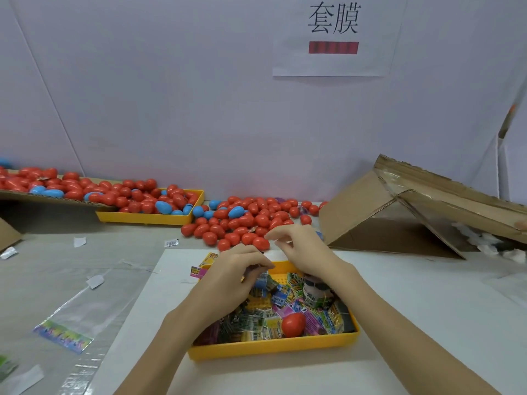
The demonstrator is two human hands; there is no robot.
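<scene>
1. Printed packets (273, 317) fill the near yellow tray (271, 347), which stands on a white board (399, 323) right in front of the person. A single red egg (293, 323) and a small figure in dark glasses (313, 290) lie among them.
2. The left hand (236, 276) reaches over the tray's far left corner with its fingers curled down. The right hand (303, 252) hovers just beyond the far rim, fingers bent, thumb and forefinger close together.
3. Just behind the hands is a loose heap of red and blue eggs (248, 220). More eggs fill a second yellow tray (142, 219) and a cardboard sheet (42, 195) further left.
4. A cardboard box (399, 212) lies tipped over on the right.
5. Clear plastic sleeves (82, 303) and paper scraps lie on the grey tabletop (85, 246) at left.
6. A pale wall (171, 95) carries a paper sign (333, 35).
7. The left forearm hides the tray's left part. Whether either hand actually grips anything cannot be made out. The box's contents are cut off at the edge.
</scene>
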